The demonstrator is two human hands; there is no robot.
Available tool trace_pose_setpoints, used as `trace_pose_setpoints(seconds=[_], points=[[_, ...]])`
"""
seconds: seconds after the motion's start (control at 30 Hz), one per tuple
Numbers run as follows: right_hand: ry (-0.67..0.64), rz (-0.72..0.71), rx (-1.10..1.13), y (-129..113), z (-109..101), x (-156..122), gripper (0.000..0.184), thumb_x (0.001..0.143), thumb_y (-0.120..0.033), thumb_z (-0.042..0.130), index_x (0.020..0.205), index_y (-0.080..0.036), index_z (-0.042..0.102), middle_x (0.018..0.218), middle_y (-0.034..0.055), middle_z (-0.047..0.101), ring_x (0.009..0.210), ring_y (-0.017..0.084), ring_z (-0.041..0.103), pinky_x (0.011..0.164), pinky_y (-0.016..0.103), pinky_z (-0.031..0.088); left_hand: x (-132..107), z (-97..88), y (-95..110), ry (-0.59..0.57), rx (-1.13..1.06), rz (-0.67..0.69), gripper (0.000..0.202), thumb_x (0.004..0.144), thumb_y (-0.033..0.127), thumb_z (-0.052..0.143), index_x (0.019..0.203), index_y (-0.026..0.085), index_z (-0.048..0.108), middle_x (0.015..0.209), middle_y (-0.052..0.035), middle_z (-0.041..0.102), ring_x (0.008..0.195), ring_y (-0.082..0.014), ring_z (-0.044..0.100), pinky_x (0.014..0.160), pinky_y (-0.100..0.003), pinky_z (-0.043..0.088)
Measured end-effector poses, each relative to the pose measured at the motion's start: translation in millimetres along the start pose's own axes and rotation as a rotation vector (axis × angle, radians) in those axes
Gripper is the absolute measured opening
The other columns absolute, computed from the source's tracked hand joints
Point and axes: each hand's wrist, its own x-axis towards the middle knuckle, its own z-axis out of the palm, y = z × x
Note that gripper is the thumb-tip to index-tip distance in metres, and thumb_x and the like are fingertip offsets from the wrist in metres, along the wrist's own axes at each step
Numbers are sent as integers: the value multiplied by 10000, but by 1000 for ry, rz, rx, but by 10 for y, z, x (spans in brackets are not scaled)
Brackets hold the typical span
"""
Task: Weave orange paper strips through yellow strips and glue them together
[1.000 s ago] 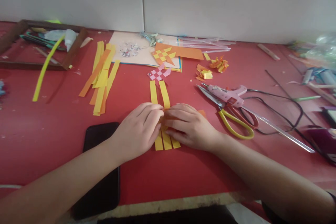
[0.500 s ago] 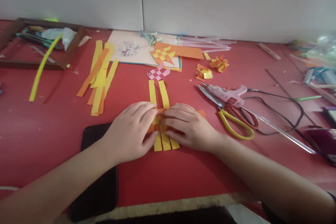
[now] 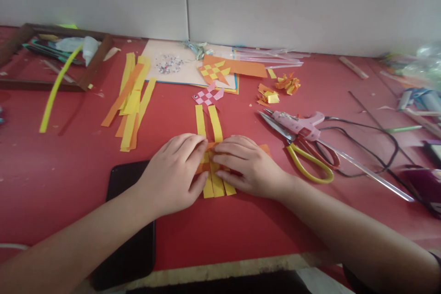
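Yellow paper strips (image 3: 215, 124) lie side by side on the red table (image 3: 55, 179), crossed by orange strips (image 3: 265, 149) under my fingers. My left hand (image 3: 175, 170) presses down on the left side of this weave, fingers together and curled onto the paper. My right hand (image 3: 246, 165) covers the right side, its fingertips pinching the strips where the two hands meet. The middle of the weave is hidden by my fingers.
Spare yellow and orange strips (image 3: 132, 96) lie at the left. A black phone (image 3: 129, 234) sits under my left forearm. Scissors (image 3: 303, 158) and a pink glue gun (image 3: 303, 124) with its cable lie right. Woven paper fish (image 3: 208, 96), card sheets and a wooden frame (image 3: 51, 57) sit farther back.
My left hand has slid slightly left, uncovering a bit of the orange and yellow weave between the hands. The right hand has barely moved.
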Motion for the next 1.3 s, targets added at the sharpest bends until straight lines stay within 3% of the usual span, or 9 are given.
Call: trace_pose_setpoints(seconds=[0.53, 0.7, 0.83, 1.07, 1.3], points=[[2, -5, -2, -7, -15, 5, 244, 889, -316, 593, 1057, -151, 660, 1135, 107, 670, 1084, 223, 589, 1005, 448, 461, -2, 2, -1, -17, 3, -17, 528, 872, 308, 479, 1319, 29, 512, 1290, -184, 540, 1199, -347, 466, 1017, -529, 433], [21, 45, 49, -21, -63, 1, 327, 867, -371, 617, 1121, -165, 638, 1179, 115, 651, 1086, 225, 589, 973, 438, 481, -10, 1, -5, -23, 1, -13, 536, 871, 323, 488, 1326, 39, 505, 1305, -187, 534, 1208, -359, 458, 1018, -545, 427], [71, 98, 41, 6, -121, -23, 274, 875, -317, 608, 1114, -186, 643, 1135, 103, 665, 1044, 223, 604, 951, 437, 490, -13, 1, -17, -23, 12, -7, 545, 884, 339, 471, 1338, 39, 498, 1316, -185, 532, 1211, -355, 453, 1020, -543, 425], [-1, 133, 8, 92, -153, -65, 328, 881, -321, 619, 1181, -188, 609, 1165, 84, 684, 1108, 222, 612, 1053, 450, 414, -4, 8, -10, -19, 32, -11, 550, 889, 347, 461, 1337, 33, 507, 1322, -181, 536, 1213, -353, 457, 1022, -536, 424], [-18, 105, -1, 103, -151, -54, 203, 886, -301, 596, 1043, -193, 665, 1155, 83, 684, 1067, 219, 623, 1032, 459, 425, -2, -7, -7, 23, 7, 20, 518, 881, 313, 487, 1321, 41, 517, 1301, -184, 553, 1210, -359, 463, 1027, -549, 415]])
